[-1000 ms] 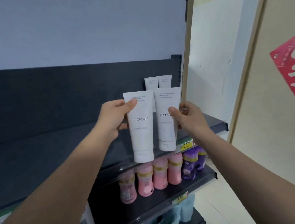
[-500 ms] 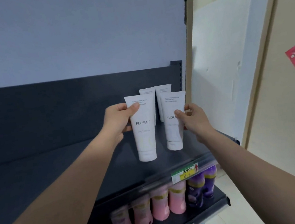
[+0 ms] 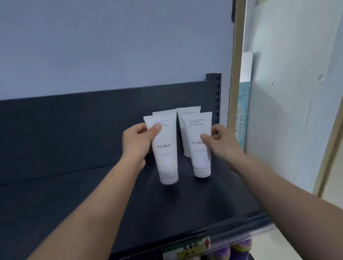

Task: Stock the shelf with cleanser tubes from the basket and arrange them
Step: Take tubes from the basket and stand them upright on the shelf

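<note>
I had the left hand gripping one white FLORAL tube, right hand pinching a second tube. Both were cap-down over the dark shelf, just before two rear tubes. Couldn't tell if caps touched.

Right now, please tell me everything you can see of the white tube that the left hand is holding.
The left-hand tube is white, matte, plastic-looking, flat at its sealed top and narrowing to a round cap below. It stands upright, cap down, over the dark shelf; contact is unclear. "FLORAL" is printed mid-body. The left hand pinches its upper left edge, thumb in front. Just behind it stands another tube.
</note>
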`<state>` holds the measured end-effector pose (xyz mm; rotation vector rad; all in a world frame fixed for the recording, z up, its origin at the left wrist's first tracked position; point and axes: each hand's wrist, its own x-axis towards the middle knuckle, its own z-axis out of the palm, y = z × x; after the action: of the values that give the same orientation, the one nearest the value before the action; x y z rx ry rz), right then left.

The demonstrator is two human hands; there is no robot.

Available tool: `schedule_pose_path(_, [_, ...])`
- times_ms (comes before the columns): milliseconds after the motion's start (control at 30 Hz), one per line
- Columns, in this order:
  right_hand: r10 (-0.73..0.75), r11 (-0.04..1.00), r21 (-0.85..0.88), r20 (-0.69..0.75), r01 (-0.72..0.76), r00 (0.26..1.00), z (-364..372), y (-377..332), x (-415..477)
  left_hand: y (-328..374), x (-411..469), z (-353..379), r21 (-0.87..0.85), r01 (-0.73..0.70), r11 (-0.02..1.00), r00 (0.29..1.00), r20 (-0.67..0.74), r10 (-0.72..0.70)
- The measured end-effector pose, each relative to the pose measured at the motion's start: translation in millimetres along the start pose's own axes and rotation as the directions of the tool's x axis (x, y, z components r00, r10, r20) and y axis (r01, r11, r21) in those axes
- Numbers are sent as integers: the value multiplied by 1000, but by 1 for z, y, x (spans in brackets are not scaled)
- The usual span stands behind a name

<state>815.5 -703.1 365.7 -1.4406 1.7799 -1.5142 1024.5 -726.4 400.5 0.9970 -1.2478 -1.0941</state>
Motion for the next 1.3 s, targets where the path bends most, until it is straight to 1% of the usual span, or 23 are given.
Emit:
schedule_pose_path(100, [5,998,61,34,-7,999,0,9,14,-9,6,12,33,-4,999,999,-39,5])
schedule_pose_path(233, [-1,999,47,68,-2,998,2,18,31,-19,15,25,45,-9,999,998,-67,12])
schedule_pose_path(467, [-37,993,115,127,23,991,8,29,50,-29,30,39,42,-23,999,995,-96,27])
schedule_pose_path(767, [-60,987,154,132,40,989,12,35,60,-37,40,48,49,-73,996,991,-109,78])
schedule_pose_path(933, [-58,990,139,146,38,988,12,35,60,-41,39,49,71,-90,993,989,-110,97])
schedule_pose_path(1100, [-65,993,110,148,48,987,9,37,54,-45,36,46,104,-75,992,988,-124,88])
schedule_pose_path(1167, [-106,992,84,125,96,987,8,36,52,-46,35,42,132,-77,988,989,-118,93])
schedule_pose_path(1200, [-151,987,61,88,146,985,7,35,51,-45,34,40,158,-81,984,988,-119,100])
schedule_pose_path(1267, [-288,957,-30,-30,288,957,7,29,47,-43,31,34,238,-88,967,983,-138,123])
schedule_pose_path(1300, [-373,926,-100,-88,365,923,6,24,45,-41,29,31,290,-88,953,978,-158,138])
